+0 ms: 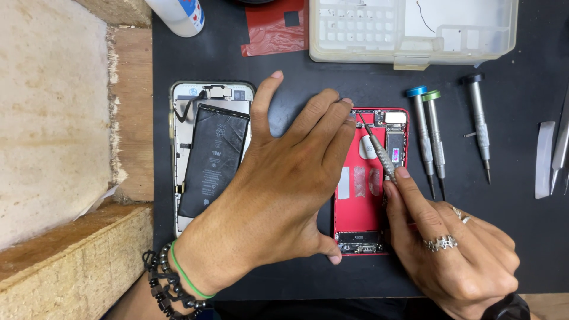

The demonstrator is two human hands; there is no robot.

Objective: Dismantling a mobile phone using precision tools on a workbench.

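A red opened phone shell (363,207) lies on the black mat, its inner parts exposed. My left hand (284,178) rests flat across its left side, fingers spread, fingertips near the shell's top left corner. My right hand (450,249) grips a thin metal screwdriver (379,151), whose tip touches the shell's upper left area beside my left fingertips. To the left lies a second opened phone (207,154) with a black battery lifted askew.
Three screwdrivers with blue (424,136), green (435,133) and black (479,124) caps lie right of the shell. Tweezers and a pry tool (545,160) sit far right. A clear parts box (415,29), a red sheet (272,26) and a white bottle (178,15) stand at the back. Wooden blocks (71,261) border the mat's left.
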